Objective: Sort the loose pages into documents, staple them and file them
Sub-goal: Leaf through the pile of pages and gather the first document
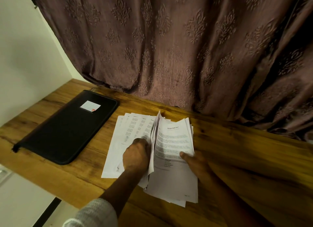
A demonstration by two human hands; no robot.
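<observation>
A stack of loose printed pages point(174, 172) is lifted at its right side off the wooden desk point(245, 159). My right hand point(194, 160) holds this stack, thumb on the top sheet headed "Sample Health Report". My left hand point(136, 156) is curled beside the raised left edge of the stack, its fingers among the sheets there. Under and left of it, several pages point(130, 127) lie fanned flat on the desk. A closed black zip folder point(67, 128) with a white label lies at the left.
A brown patterned curtain point(169, 49) hangs down onto the back of the desk. A white wall stands at the left. The desk's front edge runs diagonally at lower left, with pale floor below it.
</observation>
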